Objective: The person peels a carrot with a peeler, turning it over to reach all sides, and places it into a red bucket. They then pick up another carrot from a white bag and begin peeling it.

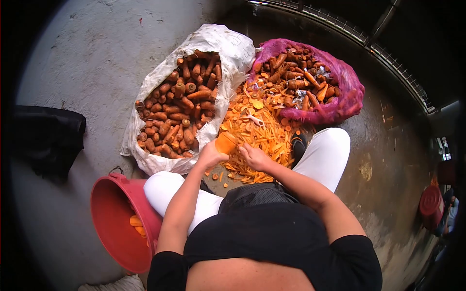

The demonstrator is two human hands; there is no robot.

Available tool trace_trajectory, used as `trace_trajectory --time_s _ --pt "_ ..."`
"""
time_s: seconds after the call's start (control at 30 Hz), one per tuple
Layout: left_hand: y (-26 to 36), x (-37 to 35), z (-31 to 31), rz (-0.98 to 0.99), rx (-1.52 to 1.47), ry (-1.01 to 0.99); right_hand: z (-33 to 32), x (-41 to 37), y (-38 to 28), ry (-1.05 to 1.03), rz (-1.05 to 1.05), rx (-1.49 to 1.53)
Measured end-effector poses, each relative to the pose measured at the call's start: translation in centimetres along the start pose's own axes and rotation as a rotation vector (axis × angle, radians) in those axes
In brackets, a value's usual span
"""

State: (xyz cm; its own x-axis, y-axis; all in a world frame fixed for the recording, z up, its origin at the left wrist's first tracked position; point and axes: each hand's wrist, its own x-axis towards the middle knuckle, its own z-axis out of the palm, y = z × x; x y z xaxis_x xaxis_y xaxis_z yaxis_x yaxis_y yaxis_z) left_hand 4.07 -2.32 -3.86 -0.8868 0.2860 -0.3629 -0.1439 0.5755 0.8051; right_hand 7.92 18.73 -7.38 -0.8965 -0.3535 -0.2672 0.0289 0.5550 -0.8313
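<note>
My left hand [212,154] grips a bright orange peeled carrot [226,142] above the ground between my knees. Close to the carrot's right side is my right hand [256,158], its fingers closed; whatever they hold is too small or hidden to make out. Under and beyond both hands spreads a heap of carrot peelings [264,140] with cut ends among them. A pale-handled peeler [253,119] lies on top of that heap.
A white sack [216,41] full of unpeeled carrots lies ahead on the left. Beside it, a pink mesh sack [347,94] holds more carrots. At my left knee, a red bucket [116,223] contains some peeled carrot pieces [137,224]. Black cloth [48,136] sits far left.
</note>
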Motion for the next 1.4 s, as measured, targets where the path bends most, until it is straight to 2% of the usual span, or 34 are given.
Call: trace_trajectory --time_s 0.03,0.23,0.33,0.57,0.67,0.73,0.77,0.8,0.87,0.93,0.97,1.07,1.1,1.2,1.23,1.33,1.4 --pt "-0.5 0.2 0.0 -0.013 -0.117 -0.041 -0.2 0.1 0.0 -0.005 0.004 -0.012" --pt "0.3 -0.5 -0.7 -0.107 -0.347 -0.161 -0.8 0.2 0.1 -0.024 -0.059 -0.017" --pt "-0.7 -0.4 -1.3 -0.200 -0.547 -0.338 -1.6 0.6 0.0 -0.048 -0.092 -0.029" --pt "-1.1 -0.9 -2.6 -0.207 -0.760 -0.472 -2.7 1.1 0.0 -0.102 -0.275 -0.002" --pt "-0.4 -1.4 -2.7 -0.144 -0.797 -0.633 -3.5 0.9 -0.5 -0.158 -0.274 -0.056" --pt "2.7 -2.7 -1.5 -0.100 -0.809 -0.776 -3.3 1.4 0.2 -0.229 -0.150 -0.184" --pt "1.2 -2.2 -0.9 -0.086 -0.917 -0.789 -2.4 1.6 0.5 -0.268 -0.089 -0.238" --pt "-1.5 -1.0 -0.7 -0.167 -0.910 -0.765 -1.1 2.6 2.9 -0.190 -0.059 -0.171" --pt "-0.2 -1.1 -2.1 -0.133 -0.742 -0.625 -0.1 4.6 9.7 -0.018 0.006 -0.055" --pt "1.0 -1.5 -2.4 -0.098 -0.537 -0.474 -2.1 4.3 10.2 -0.085 0.412 0.166" --pt "1.3 -1.4 -2.6 -0.080 -0.432 -0.396 -4.9 3.2 7.6 -0.295 0.591 0.297" --pt "-1.2 -0.3 -1.5 0.141 0.062 0.034 -4.9 3.2 6.5 -0.215 0.485 0.448" --pt "-0.9 -0.2 -1.4 0.116 0.153 0.079 -4.8 3.2 5.7 -0.167 0.415 0.460" --pt "0.7 -0.7 -0.9 0.072 0.321 0.207 -1.5 3.7 5.4 0.214 0.004 0.146" --pt "0.6 -0.5 -0.5 0.097 0.396 0.279 -1.9 2.6 3.0 0.152 0.061 0.215" --pt "1.0 -0.2 0.2 0.102 0.513 0.402 -0.2 1.6 1.0 0.131 0.011 0.363" --pt "0.4 0.3 0.4 0.239 0.673 0.497 0.6 1.1 -0.3 0.193 -0.056 0.334"
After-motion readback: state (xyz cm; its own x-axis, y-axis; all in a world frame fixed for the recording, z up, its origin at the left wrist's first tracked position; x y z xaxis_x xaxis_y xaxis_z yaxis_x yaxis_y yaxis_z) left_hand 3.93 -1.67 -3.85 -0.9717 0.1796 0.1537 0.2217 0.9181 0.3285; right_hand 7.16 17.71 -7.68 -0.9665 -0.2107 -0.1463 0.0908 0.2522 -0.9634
